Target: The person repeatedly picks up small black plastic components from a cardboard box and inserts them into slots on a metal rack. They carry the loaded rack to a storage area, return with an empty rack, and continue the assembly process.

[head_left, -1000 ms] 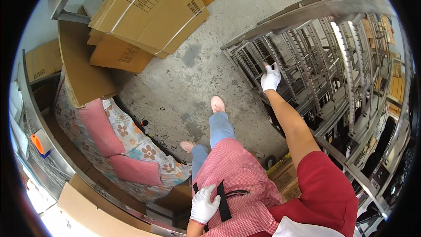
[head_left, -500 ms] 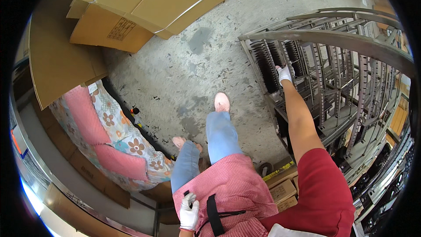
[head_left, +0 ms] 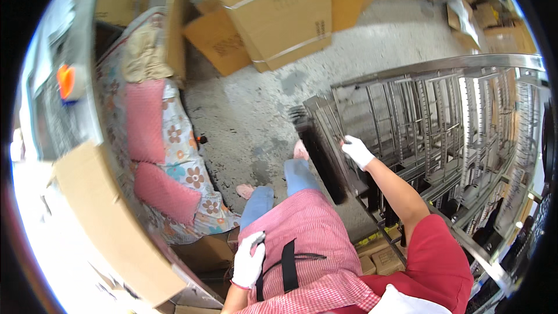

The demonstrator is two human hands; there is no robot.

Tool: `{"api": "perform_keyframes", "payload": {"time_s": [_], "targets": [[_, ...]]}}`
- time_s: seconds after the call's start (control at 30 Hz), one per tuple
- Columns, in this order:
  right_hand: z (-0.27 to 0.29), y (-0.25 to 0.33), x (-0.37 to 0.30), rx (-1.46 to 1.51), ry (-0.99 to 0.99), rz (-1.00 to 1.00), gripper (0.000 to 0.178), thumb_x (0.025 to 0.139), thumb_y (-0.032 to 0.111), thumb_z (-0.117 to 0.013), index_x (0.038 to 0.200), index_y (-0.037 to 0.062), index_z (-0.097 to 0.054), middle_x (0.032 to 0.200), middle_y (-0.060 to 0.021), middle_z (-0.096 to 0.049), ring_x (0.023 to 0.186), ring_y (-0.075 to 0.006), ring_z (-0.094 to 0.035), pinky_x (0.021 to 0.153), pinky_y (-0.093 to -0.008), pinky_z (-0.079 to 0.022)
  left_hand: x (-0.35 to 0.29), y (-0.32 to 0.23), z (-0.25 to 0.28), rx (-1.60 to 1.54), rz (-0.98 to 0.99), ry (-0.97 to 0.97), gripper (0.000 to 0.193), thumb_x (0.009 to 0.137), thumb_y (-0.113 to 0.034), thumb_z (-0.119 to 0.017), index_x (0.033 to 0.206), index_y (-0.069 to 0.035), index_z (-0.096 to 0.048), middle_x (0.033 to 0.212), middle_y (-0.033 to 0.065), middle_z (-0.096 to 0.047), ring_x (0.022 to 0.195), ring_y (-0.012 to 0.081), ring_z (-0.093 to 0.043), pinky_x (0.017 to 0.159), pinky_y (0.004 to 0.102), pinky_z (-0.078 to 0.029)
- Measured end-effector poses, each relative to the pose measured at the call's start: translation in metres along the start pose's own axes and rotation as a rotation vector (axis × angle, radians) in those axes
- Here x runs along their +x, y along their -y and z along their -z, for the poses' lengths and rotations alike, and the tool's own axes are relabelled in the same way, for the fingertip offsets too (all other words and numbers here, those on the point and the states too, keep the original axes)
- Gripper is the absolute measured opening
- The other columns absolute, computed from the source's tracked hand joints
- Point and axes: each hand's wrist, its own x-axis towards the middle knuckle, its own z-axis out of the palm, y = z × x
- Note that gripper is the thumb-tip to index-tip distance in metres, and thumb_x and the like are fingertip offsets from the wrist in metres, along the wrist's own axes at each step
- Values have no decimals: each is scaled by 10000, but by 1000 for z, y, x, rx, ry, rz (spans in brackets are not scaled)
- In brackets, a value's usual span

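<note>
1. White-gloved left hand (head_left: 249, 260): fingers half curled before the pink checked apron (head_left: 308, 221); cannot tell if it grips anything.
2. Grey concrete floor (head_left: 247, 134): open left of the frame.
3. Long metal frame with black bristly strips (head_left: 331, 151): blurred, jutting past the rack's left edge.
4. White-gloved right hand (head_left: 356, 151): fingers bent round the frame's right edge, fingertips partly hidden.
5. Grey steel slotted rack (head_left: 442, 119): right side lost in the dark rim.

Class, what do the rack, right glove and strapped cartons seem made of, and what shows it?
Rack: bare metal, probably steel; its grey rails glint.
Right glove: white cloth, perhaps knit; it looks matte, though the fibre cannot be told.
Cartons: matte cardboard, judging by stiff, flat brown panels.
</note>
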Motion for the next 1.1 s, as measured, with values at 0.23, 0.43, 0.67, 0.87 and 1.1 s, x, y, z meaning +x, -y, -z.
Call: {"api": "perform_keyframes", "payload": {"time_s": [0.23,0.43,0.67,0.87,1.1], "targets": [[-91,249,-248,-501,132,754,119,753,-1,-627,870,11,-615,786,-64,-640,757,-163,-617,685,-320,-514,-83,-137,136,435,-855,-285,381,905,-7,-567,1283,-31,-608,1316,147,-610,1270,336,-541,1082,417,-412],[-286,404,-417,-1230,-117,2063,190,556,32,-662,698,118,-569,626,-30,-476,588,-251,-488,608,-380,-362,-147,-240,234,650,-1351,-940,606,815,-133,-693,1370,-1,-489,1260,224,-609,1162,382,-570,1005,447,-447],[-495,439,-478,-940,-74,2895,312,766,190,-771,1043,151,-632,1094,6,-629,1017,-178,-629,754,-334,-478,-321,-204,406,-303,-1389,-415,229,1030,-158,-387,959,-15,-552,615,-54,-346,537,60,-333,506,227,-293],[-679,447,-504,-247,1442,1358,820,862,597,-680,1343,-38,-482,1282,-156,-579,1199,-236,-571,1013,-359,-454,-395,-122,457,-770,-1213,-1176,358,1038,-300,-379,870,-45,-566,550,-71,-239,487,80,-203,501,256,-204],[-868,423,-552,-228,1724,473,617,990,555,-490,1252,2,-572,1134,-147,-660,986,-215,-607,952,-344,-477,-429,-5,517,-1070,-1140,-1480,243,1015,-307,-440,841,-162,-530,547,-67,-262,469,84,-215,471,268,-230]]}}
